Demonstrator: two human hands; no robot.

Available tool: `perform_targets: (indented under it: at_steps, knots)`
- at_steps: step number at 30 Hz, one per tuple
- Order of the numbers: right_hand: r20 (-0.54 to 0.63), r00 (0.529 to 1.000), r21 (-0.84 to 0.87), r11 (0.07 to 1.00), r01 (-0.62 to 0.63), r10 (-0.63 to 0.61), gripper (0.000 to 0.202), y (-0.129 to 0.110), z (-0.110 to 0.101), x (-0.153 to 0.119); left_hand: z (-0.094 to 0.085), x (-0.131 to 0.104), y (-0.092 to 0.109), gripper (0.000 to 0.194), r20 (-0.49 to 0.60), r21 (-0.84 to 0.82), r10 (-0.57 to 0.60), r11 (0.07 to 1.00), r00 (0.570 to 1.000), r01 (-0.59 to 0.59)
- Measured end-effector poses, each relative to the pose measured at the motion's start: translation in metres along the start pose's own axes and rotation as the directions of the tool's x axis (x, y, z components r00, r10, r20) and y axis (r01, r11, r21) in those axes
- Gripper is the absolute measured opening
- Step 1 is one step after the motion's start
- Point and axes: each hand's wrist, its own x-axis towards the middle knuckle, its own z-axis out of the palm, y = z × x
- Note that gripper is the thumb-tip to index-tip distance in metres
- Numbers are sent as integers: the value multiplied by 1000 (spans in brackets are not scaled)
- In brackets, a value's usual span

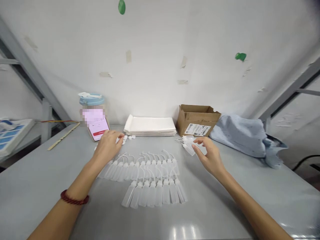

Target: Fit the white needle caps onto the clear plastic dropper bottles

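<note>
On the left, my left hand (108,146) hovers by several small white caps (130,137), thumb and forefinger a little apart. No held object shows in it. My right hand (209,157) is open, thumb and fingers spread, beside a small pile of translucent white plastic bottles (189,149) with thin tubes. Between the hands lie two rows of similar squeeze bottles with long, thin, bent nozzles: a back row (142,171), partly behind my left forearm, and a shorter front row (150,195). All of them lie flat, nozzles pointing away from me.
A stack of white sheets (150,126) and an open cardboard box (197,120) stand against the wall. A phone (98,128) leans on a blue-lidded container (91,99). Light blue cloth (240,135) is heaped at right. A thin strip (63,136) lies on the grey table (225,213).
</note>
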Motion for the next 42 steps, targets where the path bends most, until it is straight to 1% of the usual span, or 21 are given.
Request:
perform_targets:
  at_steps: [3, 6, 12, 14, 16, 18, 20, 22, 24, 27, 29, 31, 32, 35, 39, 42]
  knots:
    - [84, 995, 34, 998, 45, -48, 10, -13, -2, -4, 6, 6, -4, 29, 116, 53, -9, 999, 993, 3]
    - [148, 987, 50, 997, 62, -69, 11, -17, -1, -7, 11, 15, 0, 27, 189, 108, -33, 994, 981, 12]
    - [252, 965, 73, 996, 55, -72, 13, -20, 2, -10, 24, 29, 12, 25, 273, 191, -126, 979, 954, 75]
    - [307, 948, 88, 994, 57, -81, 13, -25, 1, -10, 27, 31, 15, 25, 281, 198, -156, 975, 947, 102]
    - [371, 924, 105, 993, 57, -92, 13, -32, -3, -11, 26, 30, 19, 24, 271, 186, -163, 976, 949, 115]
    - [466, 882, 127, 992, 18, -76, 13, -39, -8, -11, 20, 29, 22, 24, 250, 158, -151, 981, 956, 113]
    - [587, 808, 158, 986, -48, -54, 12, -47, -15, -12, 12, 25, 26, 25, 225, 121, -130, 987, 966, 104]
    - [682, 727, 190, 979, -80, -73, 9, -54, -22, -13, 3, 20, 31, 27, 196, 78, -106, 993, 975, 92]
    - [738, 668, 194, 978, -74, -96, 25, -58, -28, -14, -5, 14, 37, 29, 169, 34, -80, 997, 982, 76]
    - [799, 594, 144, 989, -44, -90, 50, -63, -31, -16, -11, 5, 47, 29, 128, -37, -58, 997, 990, 63]
    - [834, 544, 107, 994, 0, -89, 57, -65, -30, -17, -14, 1, 54, 29, 100, -93, -50, 994, 994, 59]
    - [853, 514, 84, 995, 46, -95, 63, -66, -27, -19, -15, -2, 58, 29, 86, -133, -53, 989, 995, 64]
    - [857, 506, 76, 995, 64, -98, 66, -66, -26, -20, -16, -2, 60, 29, 86, -143, -59, 987, 995, 71]
    - [860, 501, 51, 993, 102, -96, 72, -67, -22, -24, -18, -3, 62, 28, 84, -168, -76, 982, 994, 89]
    - [862, 503, -16, 989, 148, -61, 62, -69, -20, -27, -18, -4, 63, 27, 70, -203, -81, 975, 994, 93]
    - [860, 509, -41, 991, 130, -31, 59, -71, -24, -26, -20, -5, 67, 25, 70, -233, -77, 968, 995, 92]
